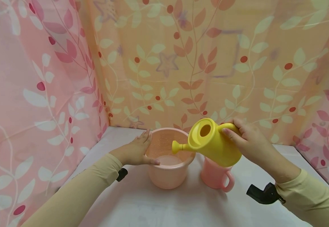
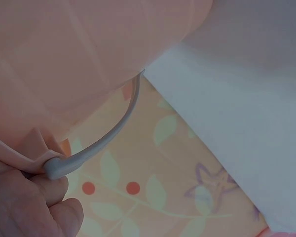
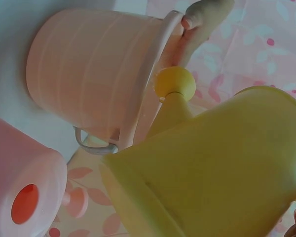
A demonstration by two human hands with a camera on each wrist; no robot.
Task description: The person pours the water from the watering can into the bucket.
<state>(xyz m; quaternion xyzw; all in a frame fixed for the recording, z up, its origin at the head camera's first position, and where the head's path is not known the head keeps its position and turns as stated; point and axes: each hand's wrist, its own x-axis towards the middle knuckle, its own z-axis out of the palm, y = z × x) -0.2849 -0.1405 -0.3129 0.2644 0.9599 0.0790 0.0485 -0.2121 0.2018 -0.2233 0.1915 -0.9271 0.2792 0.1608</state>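
Note:
A yellow watering can (image 1: 224, 149) is held up and tilted by its handle in my right hand (image 1: 250, 142). Its round spout head (image 3: 175, 83) points over the opening of a pale peach bucket (image 1: 168, 176); I cannot tell whether water flows. The bucket stands upright on the white surface. On its left rim rests my left hand (image 1: 136, 151), thumb across the front edge and fingers around the far side. The left wrist view has the fingers beside the bucket's grey handle (image 2: 98, 148). Partly behind the yellow can stands a pink watering can (image 1: 211, 173).
The white tabletop (image 1: 164, 211) meets patterned cloth (image 1: 167, 78) at the back, with more cloth (image 1: 39, 94) along the left side. The pink can's loop handle (image 1: 230, 181) faces the front right. Dark wrist cameras (image 1: 263, 193) sit on both sleeves.

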